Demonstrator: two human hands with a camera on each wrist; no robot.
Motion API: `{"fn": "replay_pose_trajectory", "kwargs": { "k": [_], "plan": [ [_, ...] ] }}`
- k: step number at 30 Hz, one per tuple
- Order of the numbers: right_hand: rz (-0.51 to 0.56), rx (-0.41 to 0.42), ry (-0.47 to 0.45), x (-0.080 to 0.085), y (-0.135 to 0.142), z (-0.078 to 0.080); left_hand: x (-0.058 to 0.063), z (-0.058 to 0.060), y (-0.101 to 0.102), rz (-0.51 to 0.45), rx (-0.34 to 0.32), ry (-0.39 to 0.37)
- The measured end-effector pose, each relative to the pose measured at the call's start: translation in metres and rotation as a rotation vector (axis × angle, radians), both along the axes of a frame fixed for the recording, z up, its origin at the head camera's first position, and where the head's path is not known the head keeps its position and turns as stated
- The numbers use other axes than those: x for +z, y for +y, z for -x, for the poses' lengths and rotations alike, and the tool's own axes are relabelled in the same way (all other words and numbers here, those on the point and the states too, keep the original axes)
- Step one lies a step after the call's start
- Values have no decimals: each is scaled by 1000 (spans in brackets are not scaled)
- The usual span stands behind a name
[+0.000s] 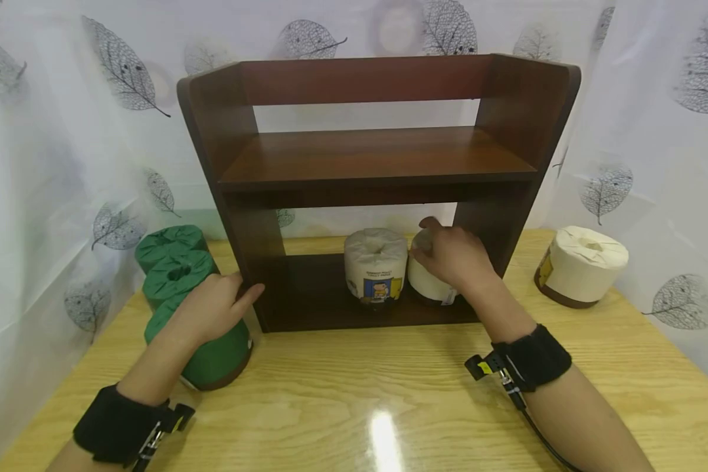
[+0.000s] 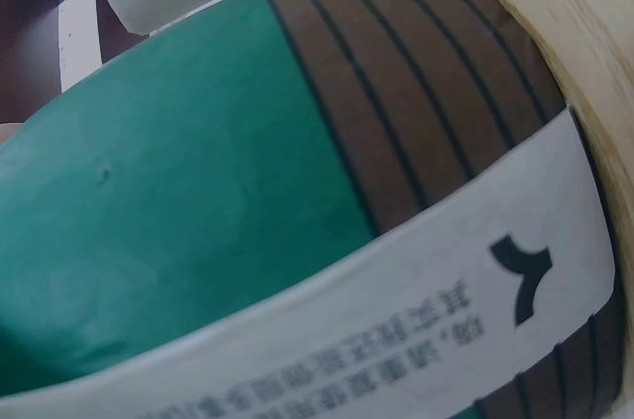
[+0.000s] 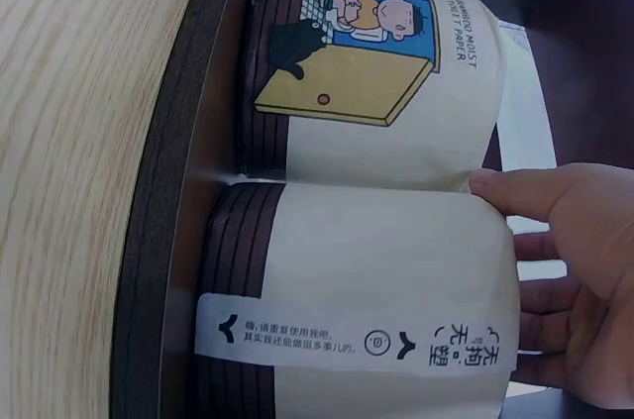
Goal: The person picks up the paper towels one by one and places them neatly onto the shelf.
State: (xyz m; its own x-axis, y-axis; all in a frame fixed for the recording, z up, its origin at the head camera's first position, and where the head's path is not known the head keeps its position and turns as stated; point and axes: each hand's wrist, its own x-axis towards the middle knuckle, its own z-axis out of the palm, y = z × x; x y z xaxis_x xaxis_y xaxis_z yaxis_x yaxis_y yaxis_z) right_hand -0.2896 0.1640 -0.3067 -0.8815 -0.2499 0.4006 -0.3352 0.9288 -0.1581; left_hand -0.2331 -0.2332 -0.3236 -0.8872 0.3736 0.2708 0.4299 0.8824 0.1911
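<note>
My right hand (image 1: 457, 259) holds a cream-wrapped toilet roll (image 3: 386, 285) on the lower board of a dark brown wooden shelf (image 1: 377, 154). In the right wrist view the thumb is at the roll's top edge and the other fingers are partly hidden behind it. Close beside it stands another cream toilet roll (image 1: 376, 269) with a cartoon label. My left hand (image 1: 212, 308) grips the shelf's left side panel, thumb across its front edge. Beneath that hand is a green toilet roll (image 2: 188, 181) with a brown striped base.
More green toilet rolls (image 1: 174, 246) stand behind, left of the shelf. To the shelf's right, a cream toilet roll (image 1: 587, 265) stands on the wooden table (image 1: 330, 400). A leaf-patterned curtain (image 1: 661, 164) hangs behind and at the sides.
</note>
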Motion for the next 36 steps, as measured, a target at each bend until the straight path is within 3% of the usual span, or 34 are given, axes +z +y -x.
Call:
{"fn": "replay_pose_trajectory", "kwargs": {
  "k": [8,15,23,36],
  "plan": [
    [18,115,1,-2,5,4,0,0,0,3,6,-8],
    [13,191,-52,2,7,3,0,-1,-1,8,4,-5],
    [23,200,-177,11,16,-3,2,1,0,16,0,2],
    [-74,227,-155,18,30,-2,1,1,1,19,14,-1]
  ]
}}
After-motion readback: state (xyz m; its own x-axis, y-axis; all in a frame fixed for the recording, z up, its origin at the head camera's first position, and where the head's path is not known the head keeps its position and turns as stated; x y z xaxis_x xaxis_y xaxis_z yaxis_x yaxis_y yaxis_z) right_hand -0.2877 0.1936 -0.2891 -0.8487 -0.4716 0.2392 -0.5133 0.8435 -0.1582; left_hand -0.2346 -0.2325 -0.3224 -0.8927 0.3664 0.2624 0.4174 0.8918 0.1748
